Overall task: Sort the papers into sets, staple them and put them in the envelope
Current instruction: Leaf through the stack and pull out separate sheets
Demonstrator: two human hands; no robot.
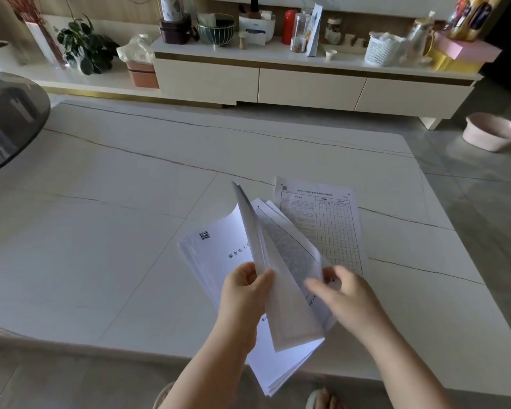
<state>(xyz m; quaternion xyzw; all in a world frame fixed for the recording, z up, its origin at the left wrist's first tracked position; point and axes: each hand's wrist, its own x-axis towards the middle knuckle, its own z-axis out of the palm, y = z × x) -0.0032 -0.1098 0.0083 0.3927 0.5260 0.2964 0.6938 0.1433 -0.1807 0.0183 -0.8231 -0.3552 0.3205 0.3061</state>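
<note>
White papers (219,255) fan above the left hand (244,293) pinching them; the right hand (341,295) grips raised sheets (281,261) beside it.

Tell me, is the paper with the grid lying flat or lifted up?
Flat. The grid sheet lies spread on the table, beyond the stack in the hands.

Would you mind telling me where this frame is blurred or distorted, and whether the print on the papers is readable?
Head view: the right hand is motion-blurred at the fingertips; the left hand is sharper; wide-angle bending curves the cabinet and table edges; large characters on the stack are readable, the form sheet fine print is not.
</note>
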